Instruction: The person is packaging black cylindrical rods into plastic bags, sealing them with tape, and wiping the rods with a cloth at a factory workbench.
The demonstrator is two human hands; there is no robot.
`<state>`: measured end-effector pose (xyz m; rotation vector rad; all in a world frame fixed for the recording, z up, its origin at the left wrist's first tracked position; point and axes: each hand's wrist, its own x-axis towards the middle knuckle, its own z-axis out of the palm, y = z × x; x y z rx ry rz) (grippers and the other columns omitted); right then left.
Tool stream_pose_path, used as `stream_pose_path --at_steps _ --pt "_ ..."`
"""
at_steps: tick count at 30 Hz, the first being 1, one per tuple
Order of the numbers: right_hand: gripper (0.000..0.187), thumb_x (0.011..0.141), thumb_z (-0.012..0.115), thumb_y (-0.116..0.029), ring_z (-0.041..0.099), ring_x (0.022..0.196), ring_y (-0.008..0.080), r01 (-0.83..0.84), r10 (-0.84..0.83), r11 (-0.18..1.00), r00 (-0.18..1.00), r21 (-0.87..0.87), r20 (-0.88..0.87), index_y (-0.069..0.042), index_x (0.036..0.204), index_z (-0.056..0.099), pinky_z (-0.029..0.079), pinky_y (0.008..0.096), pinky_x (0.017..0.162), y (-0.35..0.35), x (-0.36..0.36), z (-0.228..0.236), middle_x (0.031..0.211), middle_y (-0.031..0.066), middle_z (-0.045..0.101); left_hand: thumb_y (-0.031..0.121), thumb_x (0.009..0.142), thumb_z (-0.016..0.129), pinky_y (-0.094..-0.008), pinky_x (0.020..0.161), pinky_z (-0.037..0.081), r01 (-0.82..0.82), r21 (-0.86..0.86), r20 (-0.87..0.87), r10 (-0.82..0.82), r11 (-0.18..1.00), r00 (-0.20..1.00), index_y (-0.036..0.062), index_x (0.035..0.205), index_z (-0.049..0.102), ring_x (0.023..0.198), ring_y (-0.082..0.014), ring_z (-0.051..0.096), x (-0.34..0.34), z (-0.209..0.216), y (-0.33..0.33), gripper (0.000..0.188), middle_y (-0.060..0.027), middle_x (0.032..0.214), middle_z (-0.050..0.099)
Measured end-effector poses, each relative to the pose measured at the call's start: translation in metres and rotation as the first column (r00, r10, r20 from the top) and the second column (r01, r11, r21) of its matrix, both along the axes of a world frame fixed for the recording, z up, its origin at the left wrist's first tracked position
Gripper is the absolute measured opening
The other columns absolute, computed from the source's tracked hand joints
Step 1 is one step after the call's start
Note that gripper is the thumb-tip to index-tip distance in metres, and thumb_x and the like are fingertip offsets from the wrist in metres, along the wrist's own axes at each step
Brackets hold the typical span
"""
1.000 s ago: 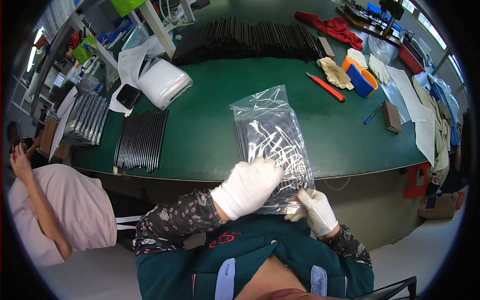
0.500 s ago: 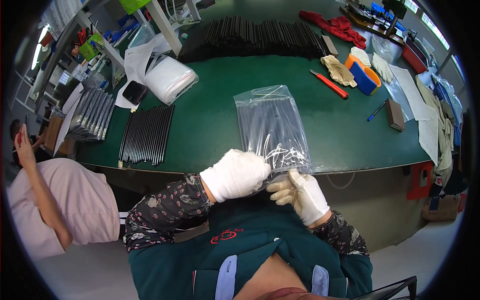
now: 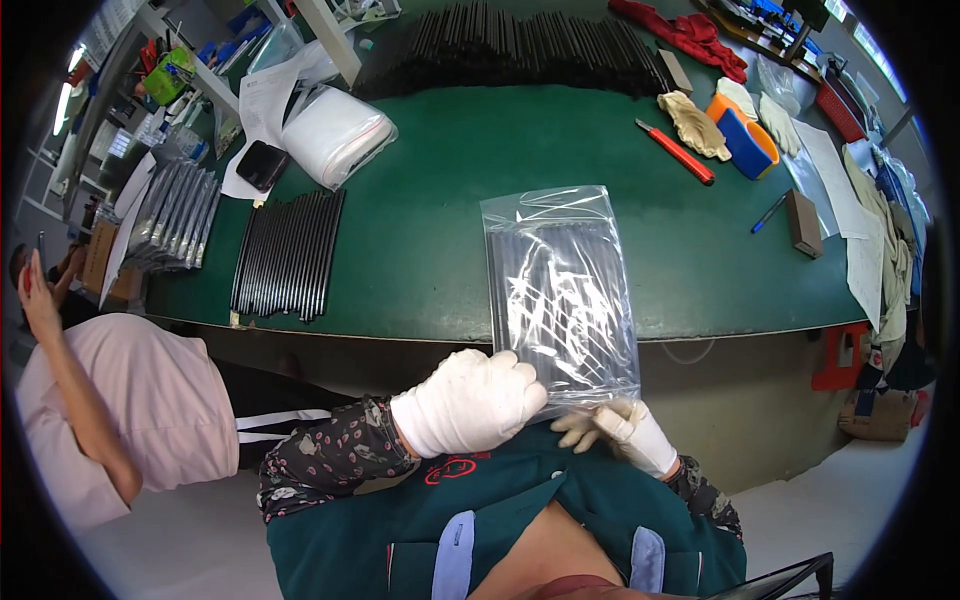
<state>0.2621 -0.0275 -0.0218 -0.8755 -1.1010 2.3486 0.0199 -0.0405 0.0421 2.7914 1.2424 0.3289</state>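
A clear plastic bag (image 3: pixel 565 300) holding a row of dark rods lies partly on the table and juts over its front edge toward me. My left hand (image 3: pixel 470 402), in a white glove, is closed on the bag's near left corner. At the near right corner, my right hand (image 3: pixel 632 435), also gloved, pinches the bag's near edge between thumb and fingers. Glare on the plastic hides part of the rods. Left of the bag, a row of loose black rods (image 3: pixel 290 255) lies on the green table (image 3: pixel 420 240).
A large pile of black rods (image 3: pixel 520 50) lines the back. A phone (image 3: pixel 262 165), a stack of clear bags (image 3: pixel 338 135) and filled bags (image 3: pixel 175 215) stand left. To the right are a red cutter (image 3: pixel 678 152), a tape roll (image 3: pixel 748 142) and gloves (image 3: pixel 695 125). A person (image 3: pixel 130 410) stands at left.
The bag has come toward me and slightly right, with both hands on its near end. More of it now overhangs the table's front edge.
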Motion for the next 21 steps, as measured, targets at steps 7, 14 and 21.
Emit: stream_pose_path --at_steps 7,14,21 --pt "0.041 0.093 0.055 -0.032 0.063 0.097 0.0216 -0.073 0.077 0.996 0.995 0.056 -0.069 0.004 0.112 0.061 0.049 0.0280 0.080 0.009 -0.005 0.007 0.111 0.0195 0.064 0.035 0.065 0.075 -0.0351 0.061 0.044 -0.184 -0.043 0.033 0.185 0.982 0.982 0.0101 0.085 0.055 0.076 -0.0228 0.052 0.014 0.004 0.007 0.038 -0.0055 0.083 0.047" --pt "0.055 0.089 0.058 -0.035 0.063 0.096 0.0237 0.031 -0.037 0.996 0.997 -0.084 -0.070 0.006 0.125 0.051 0.049 0.0289 0.080 -0.006 0.009 -0.006 0.111 0.0211 0.063 0.032 0.065 0.073 -0.0345 0.059 0.042 -0.144 0.095 0.054 0.140 0.985 0.989 0.0106 0.081 0.054 0.073 -0.0210 0.052 0.036 -0.013 0.011 0.033 -0.0040 0.078 0.048" --pt "0.050 0.088 0.059 -0.026 0.064 0.092 0.0222 0.006 -0.006 1.000 0.999 -0.006 -0.037 0.006 0.126 0.050 0.049 0.0271 0.079 -0.008 0.014 -0.009 0.108 0.0209 0.064 0.024 0.069 0.060 -0.0288 0.051 0.040 -0.061 0.240 -0.003 0.063 0.969 0.998 0.0123 0.075 0.051 0.067 -0.0169 0.052 0.047 -0.016 0.013 0.016 -0.0012 0.072 0.047"
